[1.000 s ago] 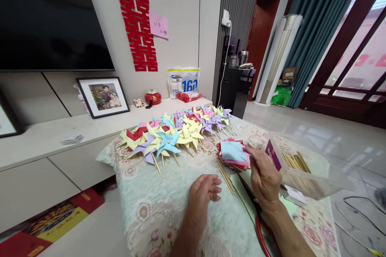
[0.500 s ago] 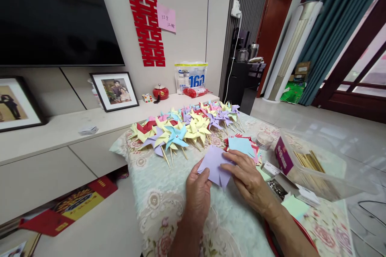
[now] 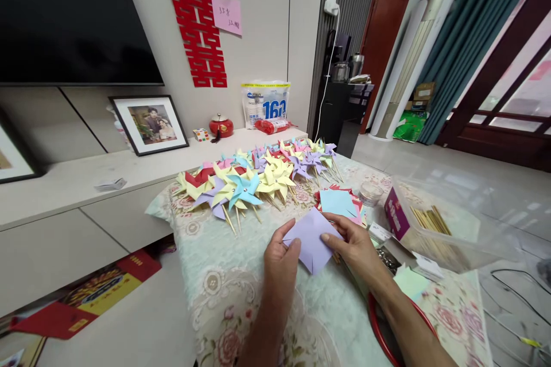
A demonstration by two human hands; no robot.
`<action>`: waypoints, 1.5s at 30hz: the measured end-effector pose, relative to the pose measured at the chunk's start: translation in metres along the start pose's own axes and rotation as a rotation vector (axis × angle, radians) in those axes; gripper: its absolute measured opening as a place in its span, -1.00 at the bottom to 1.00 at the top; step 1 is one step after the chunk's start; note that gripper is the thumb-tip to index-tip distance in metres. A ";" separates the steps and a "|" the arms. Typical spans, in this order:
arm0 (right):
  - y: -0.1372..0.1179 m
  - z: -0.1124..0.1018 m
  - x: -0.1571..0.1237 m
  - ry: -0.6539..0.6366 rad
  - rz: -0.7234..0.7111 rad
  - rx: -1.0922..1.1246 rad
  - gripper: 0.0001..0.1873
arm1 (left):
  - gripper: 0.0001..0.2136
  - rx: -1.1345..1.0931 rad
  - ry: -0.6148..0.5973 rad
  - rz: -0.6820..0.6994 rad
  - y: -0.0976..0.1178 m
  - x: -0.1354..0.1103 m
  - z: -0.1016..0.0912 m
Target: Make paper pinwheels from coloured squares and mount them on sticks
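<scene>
Both my hands hold a lilac cut paper square (image 3: 310, 238) just above the flowered cloth on the table (image 3: 241, 298). My left hand (image 3: 282, 258) pinches its left edge between thumb and fingers. My right hand (image 3: 353, 246) grips its right side, thumb on top. Right behind the sheet lies a stack of coloured paper squares (image 3: 340, 203) with a light blue one uppermost. Farther back, a pile of finished paper pinwheels (image 3: 253, 178) on wooden sticks lies across the table.
A clear plastic box (image 3: 443, 229) with wooden sticks stands at the right, a small round jar (image 3: 370, 193) beside the paper stack. Red-handled scissors (image 3: 379, 327) lie under my right forearm. A low white cabinet (image 3: 64, 206) with framed photos runs along the wall at left.
My right hand left the paper stack with a lilac sheet and brought it to my left hand. Now both hands hold it, slightly turned and closer to me.
</scene>
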State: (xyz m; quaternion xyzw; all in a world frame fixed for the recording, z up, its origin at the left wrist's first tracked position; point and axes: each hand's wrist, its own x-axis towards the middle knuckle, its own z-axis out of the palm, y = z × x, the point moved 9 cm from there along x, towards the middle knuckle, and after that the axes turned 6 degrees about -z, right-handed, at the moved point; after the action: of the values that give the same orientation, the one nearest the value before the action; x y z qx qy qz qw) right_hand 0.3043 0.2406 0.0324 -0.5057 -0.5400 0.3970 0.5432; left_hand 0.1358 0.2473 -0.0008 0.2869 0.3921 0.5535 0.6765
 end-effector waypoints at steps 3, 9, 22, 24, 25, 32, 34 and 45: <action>0.007 0.005 0.000 -0.013 0.022 0.088 -0.43 | -0.39 -0.083 -0.025 -0.020 -0.001 -0.001 0.001; 0.007 0.003 0.000 0.006 0.026 0.148 -0.48 | -0.59 -0.152 -0.008 -0.020 0.002 -0.002 -0.001; -0.039 0.009 -0.005 -0.111 -0.400 -0.364 -0.62 | -0.65 0.164 0.319 0.085 0.010 -0.001 -0.051; -0.045 0.023 -0.010 -0.255 -0.481 -0.430 -0.62 | -0.59 0.255 0.371 0.095 0.015 -0.006 -0.061; -0.046 0.030 -0.014 -0.327 -0.507 -0.471 -0.58 | -0.58 0.306 0.386 0.095 0.017 -0.008 -0.065; -0.028 0.067 -0.030 -0.586 -0.517 -0.815 -0.45 | -0.79 0.563 0.387 0.098 0.022 -0.025 -0.073; -0.029 0.071 -0.033 -0.604 -0.543 -0.815 -0.63 | -0.80 0.570 0.364 0.089 0.020 -0.026 -0.073; -0.025 0.078 -0.034 -0.679 -0.510 -0.682 -0.85 | -0.56 1.182 0.177 0.462 0.041 -0.071 -0.062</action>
State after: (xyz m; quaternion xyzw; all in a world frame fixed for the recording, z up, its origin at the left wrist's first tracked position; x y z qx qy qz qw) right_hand 0.2211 0.2123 0.0436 -0.3496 -0.8887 0.1960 0.2227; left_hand 0.0560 0.1841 0.0149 0.6418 0.6136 0.3969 0.2324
